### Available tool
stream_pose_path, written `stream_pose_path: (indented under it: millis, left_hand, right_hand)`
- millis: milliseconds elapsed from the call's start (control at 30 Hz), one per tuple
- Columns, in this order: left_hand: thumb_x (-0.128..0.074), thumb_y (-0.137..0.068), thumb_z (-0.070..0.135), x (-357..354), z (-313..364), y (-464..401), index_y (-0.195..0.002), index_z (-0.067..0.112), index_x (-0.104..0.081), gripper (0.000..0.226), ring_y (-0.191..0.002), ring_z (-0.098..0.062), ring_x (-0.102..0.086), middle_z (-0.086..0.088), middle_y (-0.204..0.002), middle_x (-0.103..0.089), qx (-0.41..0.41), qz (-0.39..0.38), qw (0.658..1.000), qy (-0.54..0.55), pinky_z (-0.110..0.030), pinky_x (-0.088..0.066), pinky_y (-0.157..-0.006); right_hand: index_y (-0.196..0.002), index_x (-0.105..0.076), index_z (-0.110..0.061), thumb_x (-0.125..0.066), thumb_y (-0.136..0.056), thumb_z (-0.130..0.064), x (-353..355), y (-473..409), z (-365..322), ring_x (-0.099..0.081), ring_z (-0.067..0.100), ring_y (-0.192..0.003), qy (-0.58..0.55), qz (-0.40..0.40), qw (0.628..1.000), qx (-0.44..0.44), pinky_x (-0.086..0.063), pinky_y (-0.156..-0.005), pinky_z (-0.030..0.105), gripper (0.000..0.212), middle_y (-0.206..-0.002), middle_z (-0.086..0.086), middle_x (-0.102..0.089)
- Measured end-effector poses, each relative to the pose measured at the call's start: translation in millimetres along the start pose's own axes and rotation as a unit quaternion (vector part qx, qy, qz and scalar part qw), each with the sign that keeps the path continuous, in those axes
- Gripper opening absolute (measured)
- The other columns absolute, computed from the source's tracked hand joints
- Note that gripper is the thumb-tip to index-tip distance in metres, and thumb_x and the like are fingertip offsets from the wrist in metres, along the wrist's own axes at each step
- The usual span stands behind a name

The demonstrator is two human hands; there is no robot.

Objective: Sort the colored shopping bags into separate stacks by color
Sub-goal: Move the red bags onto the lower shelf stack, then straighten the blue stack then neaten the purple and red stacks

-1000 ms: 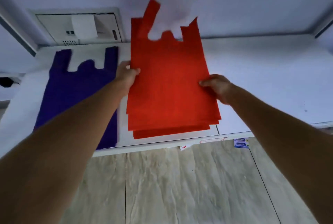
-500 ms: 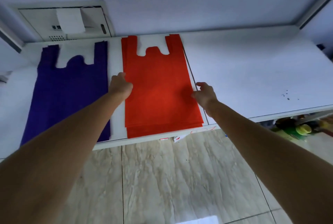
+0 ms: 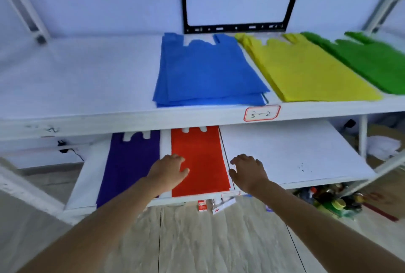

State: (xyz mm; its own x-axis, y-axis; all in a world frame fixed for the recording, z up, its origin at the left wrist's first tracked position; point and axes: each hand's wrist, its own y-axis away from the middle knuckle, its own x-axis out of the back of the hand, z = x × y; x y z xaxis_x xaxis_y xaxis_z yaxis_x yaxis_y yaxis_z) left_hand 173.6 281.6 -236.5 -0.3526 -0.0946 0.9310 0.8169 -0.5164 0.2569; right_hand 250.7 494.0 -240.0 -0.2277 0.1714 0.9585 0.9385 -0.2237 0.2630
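Observation:
A stack of red bags point(image 3: 201, 158) lies flat on the lower shelf point(image 3: 295, 154), with a stack of purple bags point(image 3: 129, 163) to its left. On the upper shelf point(image 3: 76, 79) lie a blue stack point(image 3: 206, 71), a yellow stack point(image 3: 306, 68) and a green stack point(image 3: 372, 60), side by side. My left hand point(image 3: 168, 170) hovers over the red stack's left edge, fingers spread, holding nothing. My right hand point(image 3: 246, 169) is open just right of the red stack's right edge.
A black metal frame point(image 3: 241, 2) hangs on the wall behind the upper shelf. A red-bordered label point(image 3: 262, 113) marks that shelf's front edge. Clutter of bottles point(image 3: 328, 200) sits on the floor at the right, small boxes point(image 3: 202, 205) under the lower shelf.
The red stack was held up, then laid flat on the lower shelf. Both hands have let go and drawn back. The view has risen, and the upper shelf now shows.

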Motion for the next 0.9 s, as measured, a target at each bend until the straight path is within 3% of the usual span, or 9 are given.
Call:
stream_pose_path:
  millis: [100,233,333,467,567,667,800,900]
  left_hand:
    - [-0.043,-0.098,0.042,52.9,17.8,37.6,-0.138,0.017,-0.047,0.048,-0.128,-0.016,-0.050,-0.001,-0.142,-0.051,-0.010,0.020,1.000,0.009,-0.032,-0.042,-0.105]
    - [-0.046,-0.096,0.042,124.6,31.3,68.4,-0.107,0.019,-0.067,0.033,-0.090,-0.009,-0.067,0.005,-0.099,-0.071,-0.028,0.047,0.997,0.053,-0.030,-0.055,-0.086]
    - [-0.044,-0.096,0.039,173.7,32.0,72.9,-0.102,0.015,-0.068,0.034,-0.086,-0.014,-0.067,0.001,-0.095,-0.072,-0.010,0.093,0.993,0.069,-0.029,-0.053,-0.080]
    - [-0.042,-0.096,0.036,218.8,13.1,43.7,-0.094,0.007,-0.065,0.037,-0.085,-0.021,-0.063,-0.005,-0.093,-0.068,0.056,0.129,0.983,0.118,-0.035,-0.050,-0.081]
    - [-0.038,-0.096,0.031,235.1,-1.3,13.6,-0.076,0.008,-0.049,0.032,-0.072,-0.019,-0.048,-0.008,-0.078,-0.052,0.107,0.116,0.978,0.139,-0.031,-0.037,-0.070]
    - [-0.034,-0.099,0.032,238.5,-14.3,-16.1,-0.068,0.012,-0.040,0.038,-0.066,-0.013,-0.043,-0.001,-0.071,-0.043,0.137,0.084,0.976,0.149,-0.030,-0.036,-0.075]
    - [-0.028,-0.102,0.035,230.2,-23.1,-51.4,-0.074,0.009,-0.045,0.041,-0.081,-0.019,-0.050,-0.003,-0.078,-0.047,0.144,0.044,0.977,0.150,-0.030,-0.039,-0.078]
    - [-0.031,-0.101,0.038,221.3,-20.9,-69.2,-0.060,0.013,-0.036,0.048,-0.064,-0.016,-0.046,-0.001,-0.063,-0.041,0.149,0.039,0.974,0.165,-0.030,-0.038,-0.070]
  right_hand:
    - [-0.132,-0.051,-0.020,-0.038,-0.097,-0.031,52.3,37.5,-2.7,-0.048,0.022,-0.127,-0.009,0.027,1.000,0.014,-0.033,-0.109,0.037,0.039,-0.138,0.002,-0.050]
    - [-0.116,-0.060,-0.021,-0.039,-0.096,-0.027,124.6,67.0,-3.9,-0.057,0.020,-0.113,-0.052,0.055,0.997,0.014,-0.043,-0.094,0.030,0.029,-0.122,0.000,-0.061]
    - [-0.102,-0.065,-0.017,-0.042,-0.094,-0.026,171.6,68.6,-4.4,-0.060,0.023,-0.106,-0.087,0.110,0.990,-0.001,-0.048,-0.088,0.032,0.026,-0.114,0.003,-0.065]
    - [-0.099,-0.066,-0.005,-0.042,-0.094,-0.017,213.1,42.3,-5.2,-0.062,0.029,-0.097,-0.146,0.138,0.979,-0.020,-0.049,-0.078,0.034,0.027,-0.104,0.012,-0.064]
    - [-0.118,-0.061,-0.008,-0.042,-0.096,-0.019,225.6,9.2,-6.4,-0.060,0.030,-0.104,-0.182,0.116,0.975,-0.050,-0.048,-0.084,0.034,0.031,-0.121,0.013,-0.056]
    - [-0.133,-0.048,-0.011,-0.040,-0.097,-0.024,231.1,-24.4,-12.4,-0.054,0.030,-0.116,-0.164,0.078,0.980,-0.086,-0.047,-0.094,0.038,0.039,-0.136,0.012,-0.045]
    - [-0.141,-0.035,-0.009,-0.040,-0.097,-0.030,229.2,-54.8,-13.3,-0.043,0.031,-0.127,-0.120,0.041,0.983,-0.132,-0.043,-0.101,0.042,0.049,-0.143,0.013,-0.036]
    - [-0.136,-0.041,-0.006,-0.035,-0.098,-0.035,217.1,-61.3,-17.7,-0.047,0.032,-0.123,-0.093,0.005,0.985,-0.145,-0.043,-0.100,0.041,0.048,-0.138,0.015,-0.041]
